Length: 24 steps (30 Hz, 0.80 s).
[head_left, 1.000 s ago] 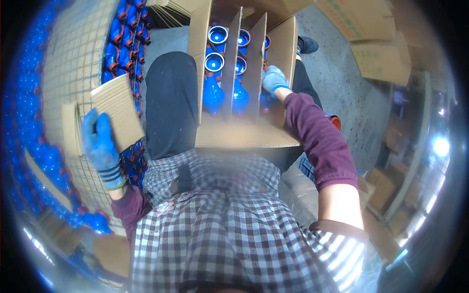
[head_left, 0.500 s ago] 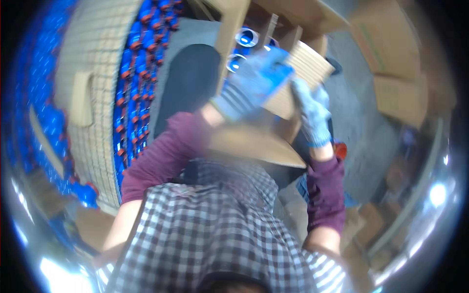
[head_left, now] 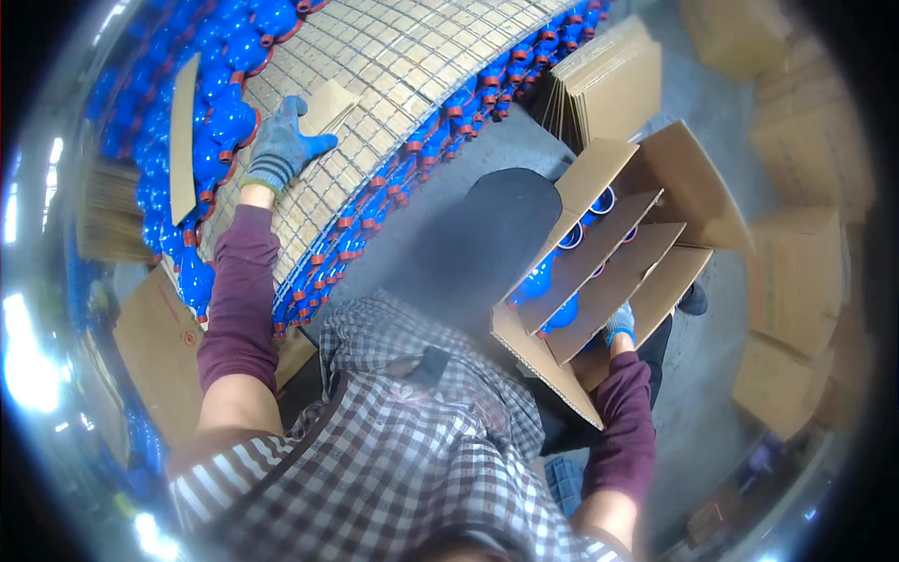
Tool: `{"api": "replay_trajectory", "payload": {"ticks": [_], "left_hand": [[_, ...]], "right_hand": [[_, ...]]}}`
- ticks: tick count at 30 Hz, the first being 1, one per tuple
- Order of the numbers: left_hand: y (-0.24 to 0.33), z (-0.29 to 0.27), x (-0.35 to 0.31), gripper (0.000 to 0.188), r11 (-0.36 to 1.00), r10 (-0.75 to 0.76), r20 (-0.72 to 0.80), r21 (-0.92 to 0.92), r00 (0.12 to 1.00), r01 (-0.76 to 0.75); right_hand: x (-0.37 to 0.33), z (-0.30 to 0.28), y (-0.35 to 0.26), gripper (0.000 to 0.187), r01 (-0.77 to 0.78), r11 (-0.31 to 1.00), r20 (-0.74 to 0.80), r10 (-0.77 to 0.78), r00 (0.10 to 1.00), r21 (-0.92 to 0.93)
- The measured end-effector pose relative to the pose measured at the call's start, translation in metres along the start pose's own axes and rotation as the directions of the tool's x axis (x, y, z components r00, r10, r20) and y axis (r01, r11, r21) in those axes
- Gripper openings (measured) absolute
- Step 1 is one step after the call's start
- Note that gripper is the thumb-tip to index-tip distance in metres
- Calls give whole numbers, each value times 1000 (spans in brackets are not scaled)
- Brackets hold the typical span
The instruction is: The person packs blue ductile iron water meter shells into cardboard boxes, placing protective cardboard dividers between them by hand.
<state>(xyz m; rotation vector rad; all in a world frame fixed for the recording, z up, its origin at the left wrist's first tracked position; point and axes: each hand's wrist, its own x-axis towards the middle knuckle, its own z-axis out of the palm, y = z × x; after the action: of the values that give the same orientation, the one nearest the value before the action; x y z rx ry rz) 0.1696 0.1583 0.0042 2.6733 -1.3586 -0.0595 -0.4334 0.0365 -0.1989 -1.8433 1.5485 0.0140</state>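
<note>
Lying on mesh (head_left: 384,58) in head view, cards (head_left: 328,107), left hand (head_left: 279,150) placed at their edge, fingers spread wide, nothing gripped, right hand (head_left: 619,325) sunk in box (head_left: 546,363), fingers hidden, grip cannot be told, bottles (head_left: 565,313) separated inside by dividers (head_left: 626,283).

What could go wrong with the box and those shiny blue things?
The left hand is by the cards on the wire mesh, so a finger might snag. The right hand is down in the box beside a divider; a push could bend it. The blue things inside sit close together, so they might get scratched.
</note>
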Motion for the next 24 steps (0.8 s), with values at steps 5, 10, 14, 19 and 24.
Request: {"api": "replay_trajectory", "payload": {"ticks": [5, 10, 14, 19, 24], "left_hand": [[45, -15, -2, 65, 912, 161, -314, -316, 936, -263], [196, -13, -61, 53, -142, 442, 79, -978, 894, 156], [300, 11, -87, 59, 65, 568, -162, -969, 807, -240], [309, 38, -69, 43, -148, 519, 202, -936, 831, 320], [279, 70, -77, 40, -338, 676, 279, -705, 682, 624]], "right_hand": [[-26, -74, -89, 48, 118, 993, -581, -103, 808, -11], [-57, -134, -237, 39, 561, 790, -388, -449, 805, 247], [-64, -132, -260, 43, 645, 691, -513, -444, 734, 325], [-18, -101, -181, 21, 77, 976, -722, 95, 686, 202], [14, 10, -81, 44, -155, 986, -110, 162, 981, 69]]}}
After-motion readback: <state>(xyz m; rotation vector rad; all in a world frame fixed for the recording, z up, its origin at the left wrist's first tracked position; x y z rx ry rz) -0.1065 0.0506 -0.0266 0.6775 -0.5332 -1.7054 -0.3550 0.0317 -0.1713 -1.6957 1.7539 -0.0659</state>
